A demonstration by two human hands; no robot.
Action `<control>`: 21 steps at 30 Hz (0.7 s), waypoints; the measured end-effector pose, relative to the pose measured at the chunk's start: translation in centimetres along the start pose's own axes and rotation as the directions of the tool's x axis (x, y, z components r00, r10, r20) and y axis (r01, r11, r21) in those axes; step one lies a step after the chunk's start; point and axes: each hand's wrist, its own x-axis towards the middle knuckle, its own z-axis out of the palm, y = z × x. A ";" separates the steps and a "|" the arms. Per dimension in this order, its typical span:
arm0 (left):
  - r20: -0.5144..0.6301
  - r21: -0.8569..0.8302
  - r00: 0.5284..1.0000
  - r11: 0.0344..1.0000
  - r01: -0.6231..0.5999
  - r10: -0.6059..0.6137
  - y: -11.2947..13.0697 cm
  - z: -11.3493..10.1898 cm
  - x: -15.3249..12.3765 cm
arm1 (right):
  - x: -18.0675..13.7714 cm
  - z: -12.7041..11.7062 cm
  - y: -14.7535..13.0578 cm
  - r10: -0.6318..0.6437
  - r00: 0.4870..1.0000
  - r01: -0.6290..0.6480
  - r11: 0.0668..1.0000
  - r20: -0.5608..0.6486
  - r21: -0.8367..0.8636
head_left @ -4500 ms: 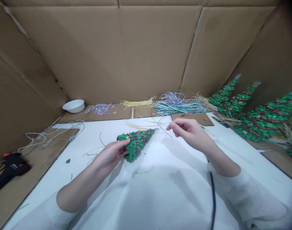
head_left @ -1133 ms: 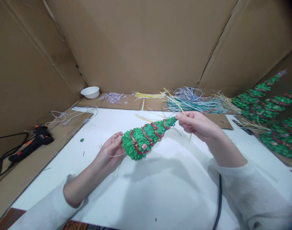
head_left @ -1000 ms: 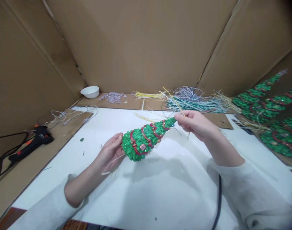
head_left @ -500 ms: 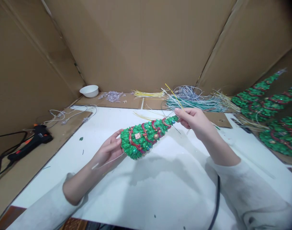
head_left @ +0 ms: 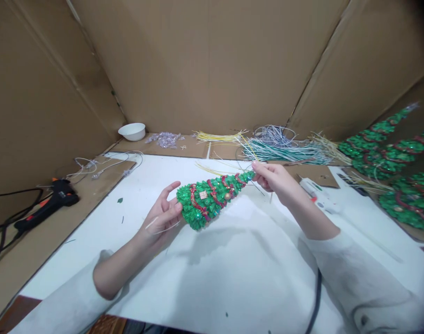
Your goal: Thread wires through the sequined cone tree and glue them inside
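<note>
A small green Christmas tree (head_left: 211, 198) with red garland and tiny ornaments lies tilted in the air above the white table (head_left: 233, 269), tip pointing up and right. My left hand (head_left: 161, 215) supports its wide base, fingers partly spread, with thin pale wires running under the palm. My right hand (head_left: 273, 178) pinches the tree's tip together with thin yellow and white wires that stick out past the fingers.
Bundles of yellow, teal and white wires (head_left: 278, 148) lie along the back. Finished green trees (head_left: 382, 148) lean at the right. A white bowl (head_left: 131, 131) and clear beads (head_left: 165, 139) sit back left. A black and orange glue gun (head_left: 47, 206) lies left. Cardboard walls enclose the table.
The tree has been turned about its long axis between my hands, showing a different side. My left fingers have opened a little at the base. The right hand stays pinched at the tip.
</note>
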 end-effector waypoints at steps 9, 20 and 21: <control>-0.053 -0.080 0.999 0.997 0.008 -0.012 0.6 1.0 0.1 | 0.6 0.5 1.1 0.054 0.997 -0.050 0.995 0.054 -0.081; -0.041 -0.017 0.998 0.999 -0.043 0.042 1.0 1.1 -0.7 | -0.5 -2.2 -1.2 -0.227 0.972 0.234 0.901 0.063 -0.364; -0.042 -0.007 0.998 0.999 -0.050 0.049 1.0 1.1 -0.7 | -1.1 -2.3 -1.8 -0.252 0.965 0.259 0.897 0.066 -0.358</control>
